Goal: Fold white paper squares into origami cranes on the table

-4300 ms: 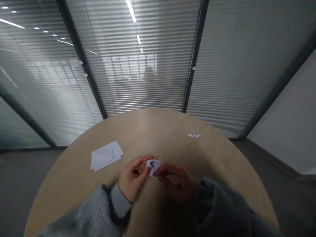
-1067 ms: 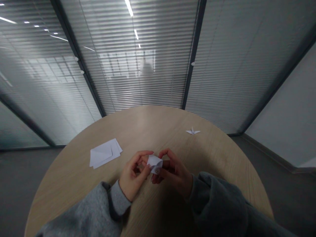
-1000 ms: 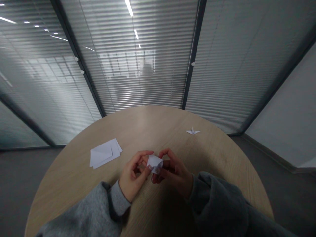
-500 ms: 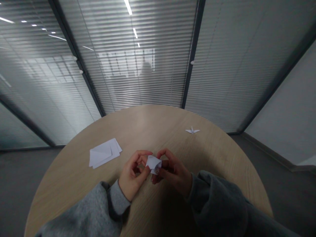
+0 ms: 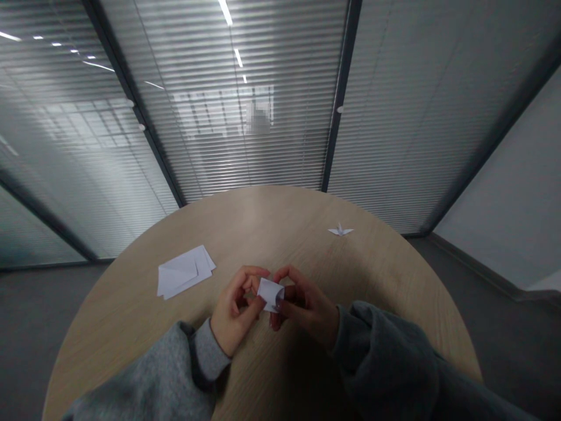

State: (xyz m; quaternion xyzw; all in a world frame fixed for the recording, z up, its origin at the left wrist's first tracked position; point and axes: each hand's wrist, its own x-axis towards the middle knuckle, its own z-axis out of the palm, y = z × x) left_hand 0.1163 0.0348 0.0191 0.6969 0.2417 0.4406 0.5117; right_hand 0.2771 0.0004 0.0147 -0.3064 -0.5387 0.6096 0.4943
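Observation:
A small folded white paper piece (image 5: 270, 292) is held just above the round wooden table (image 5: 245, 234), between both hands. My left hand (image 5: 234, 316) pinches its left side with thumb and fingers curled. My right hand (image 5: 304, 307) pinches its right side, index finger arched over the top edge. Both wrists are in grey sleeves.
A small stack of white paper sheets (image 5: 184, 275) lies on the table to the left. A finished white paper crane (image 5: 340, 230) sits at the far right of the table. Glass walls with blinds stand behind the table; grey floor surrounds it.
The paper piece has been turned and folded between my fingers; my right index finger has arched over its top. Both hands stay in the same spot on the table.

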